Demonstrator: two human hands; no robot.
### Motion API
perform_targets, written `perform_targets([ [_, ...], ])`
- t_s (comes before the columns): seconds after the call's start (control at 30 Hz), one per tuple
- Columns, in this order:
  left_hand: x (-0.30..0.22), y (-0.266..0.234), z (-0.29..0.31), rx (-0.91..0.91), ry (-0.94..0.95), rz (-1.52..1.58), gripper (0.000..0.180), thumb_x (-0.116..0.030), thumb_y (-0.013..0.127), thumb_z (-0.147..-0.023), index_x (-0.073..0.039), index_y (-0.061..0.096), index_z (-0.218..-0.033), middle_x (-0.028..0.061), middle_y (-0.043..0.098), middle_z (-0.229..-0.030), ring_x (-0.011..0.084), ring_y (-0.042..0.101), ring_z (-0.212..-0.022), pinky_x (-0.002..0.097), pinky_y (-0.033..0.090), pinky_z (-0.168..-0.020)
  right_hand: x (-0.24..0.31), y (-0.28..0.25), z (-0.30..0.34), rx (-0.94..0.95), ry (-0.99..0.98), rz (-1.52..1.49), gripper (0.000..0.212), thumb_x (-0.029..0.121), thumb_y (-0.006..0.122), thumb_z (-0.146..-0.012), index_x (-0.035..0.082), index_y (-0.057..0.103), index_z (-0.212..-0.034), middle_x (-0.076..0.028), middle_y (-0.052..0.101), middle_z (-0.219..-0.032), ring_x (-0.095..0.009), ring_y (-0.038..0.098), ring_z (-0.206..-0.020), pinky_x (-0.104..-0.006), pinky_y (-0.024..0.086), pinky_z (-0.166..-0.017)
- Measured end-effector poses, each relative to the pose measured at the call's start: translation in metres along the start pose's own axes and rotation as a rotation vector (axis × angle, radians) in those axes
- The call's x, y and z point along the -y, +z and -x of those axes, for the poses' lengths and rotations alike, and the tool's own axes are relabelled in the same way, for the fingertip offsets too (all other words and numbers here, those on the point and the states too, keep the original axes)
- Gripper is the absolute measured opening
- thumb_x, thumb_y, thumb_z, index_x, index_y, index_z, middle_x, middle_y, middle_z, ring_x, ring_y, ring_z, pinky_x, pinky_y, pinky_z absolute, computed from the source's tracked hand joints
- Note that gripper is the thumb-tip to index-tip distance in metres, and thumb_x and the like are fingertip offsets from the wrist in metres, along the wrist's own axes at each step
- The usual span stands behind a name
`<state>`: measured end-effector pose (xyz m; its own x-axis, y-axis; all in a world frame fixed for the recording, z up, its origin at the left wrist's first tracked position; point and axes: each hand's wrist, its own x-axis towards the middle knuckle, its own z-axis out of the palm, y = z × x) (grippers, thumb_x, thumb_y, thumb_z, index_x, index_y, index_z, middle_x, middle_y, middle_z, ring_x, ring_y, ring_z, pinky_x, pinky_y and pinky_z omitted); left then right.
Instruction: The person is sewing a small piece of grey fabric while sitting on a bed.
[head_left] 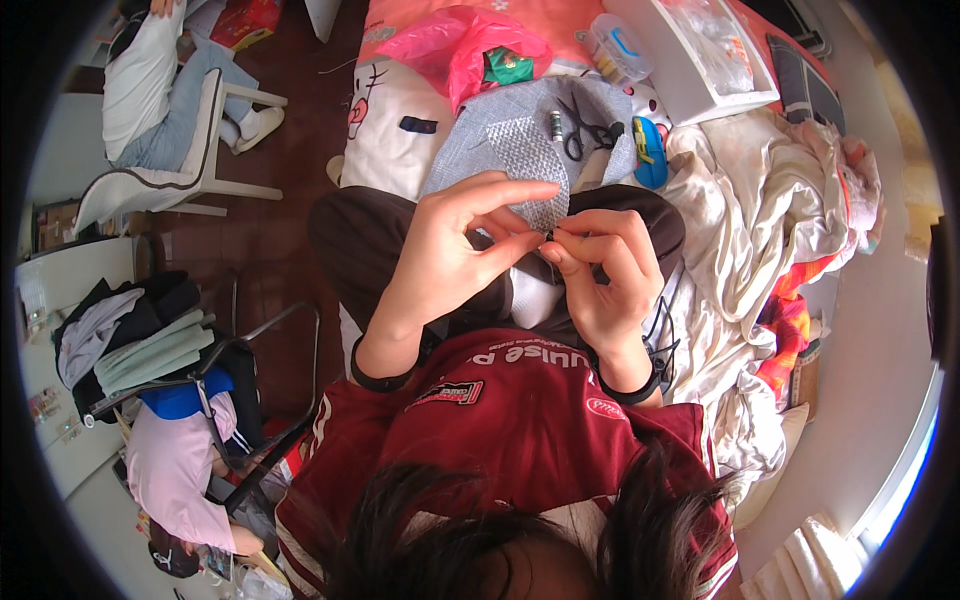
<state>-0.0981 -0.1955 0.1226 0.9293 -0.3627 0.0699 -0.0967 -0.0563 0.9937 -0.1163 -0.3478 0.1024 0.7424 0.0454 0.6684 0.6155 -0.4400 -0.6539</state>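
My right hand [612,262] is closed in a pinch, thumb against fingertips, over my lap. A tiny dark thing [548,237] shows at its fingertips, too small to name. My left hand [462,235] comes close from the other side. Its index finger stretches out, apart from the thumb, and the thumb tip lies beside the tiny thing. Just beyond both hands, a grey fabric piece [480,150] with a pale woven patch spreads over the bedding. On it lie black-handled scissors [575,138] and a small thread spool [556,125].
Past the fabric are a pink plastic bag [440,50], a clear box [618,50], a white bin [690,75] and a blue oval case [650,152]. Rumpled satin bedding [740,220] fills the right. Two people sit at left, one on a white chair [205,150].
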Motion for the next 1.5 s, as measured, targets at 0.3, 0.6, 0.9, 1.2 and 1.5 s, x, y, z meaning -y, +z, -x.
perform_targets([
  [0.3, 0.004, 0.001, -0.001, -0.012, -0.027, -0.024, 0.039, 0.014, 0.057, -0.069, 0.000, 0.056, -0.105, 0.0030, 0.052, -0.085, 0.0075, 0.058, -0.072, 0.0180, 0.046, -0.062, 0.001, 0.003, 0.001, 0.054, 0.085, 0.045, 0.015, 0.007, 0.070, -0.061, 0.006, 0.058, -0.070, -0.003, 0.053, -0.069, -0.019, 0.049, -0.057, -0.0291, 0.036, -0.050],
  [0.6, 0.009, 0.000, -0.002, -0.021, 0.031, -0.065, 0.040, 0.013, 0.058, -0.068, -0.001, 0.056, -0.105, 0.0051, 0.054, -0.085, 0.0102, 0.060, -0.070, 0.0200, 0.048, -0.061, 0.001, 0.002, -0.001, 0.186, 0.303, -0.003, 0.022, 0.010, 0.072, -0.064, 0.005, 0.058, -0.080, -0.003, 0.054, -0.067, -0.013, 0.048, -0.055, -0.0232, 0.038, -0.049],
  [0.9, 0.006, -0.003, -0.004, -0.038, -0.051, 0.072, 0.038, 0.011, 0.058, -0.069, -0.002, 0.056, -0.105, 0.0042, 0.054, -0.085, 0.0097, 0.059, -0.072, 0.0195, 0.047, -0.061, 0.005, -0.006, -0.002, 0.206, 0.315, -0.065, 0.023, 0.007, 0.072, -0.064, 0.008, 0.060, -0.084, 0.001, 0.054, -0.059, -0.010, 0.044, -0.046, -0.0229, 0.036, -0.044],
  [1.2, 0.007, -0.004, -0.003, -0.049, -0.050, 0.061, 0.037, 0.010, 0.058, -0.070, -0.002, 0.057, -0.104, 0.0036, 0.054, -0.085, 0.0084, 0.057, -0.072, 0.0186, 0.047, -0.061, 0.007, -0.012, 0.003, -0.089, 0.315, -0.113, 0.019, -0.004, 0.062, -0.068, 0.003, 0.060, -0.085, -0.003, 0.053, -0.065, -0.009, 0.046, -0.050, -0.0204, 0.035, -0.045],
  [1.5, 0.004, 0.002, -0.001, -0.036, -0.030, 0.079, 0.037, 0.010, 0.059, -0.070, -0.001, 0.056, -0.105, 0.0043, 0.054, -0.084, 0.0081, 0.058, -0.071, 0.0183, 0.046, -0.060, -0.001, -0.006, -0.003, 0.106, 0.069, 0.102, 0.022, 0.008, 0.071, -0.061, 0.007, 0.058, -0.078, -0.004, 0.056, -0.077, -0.021, 0.052, -0.069, -0.0298, 0.039, -0.061],
])
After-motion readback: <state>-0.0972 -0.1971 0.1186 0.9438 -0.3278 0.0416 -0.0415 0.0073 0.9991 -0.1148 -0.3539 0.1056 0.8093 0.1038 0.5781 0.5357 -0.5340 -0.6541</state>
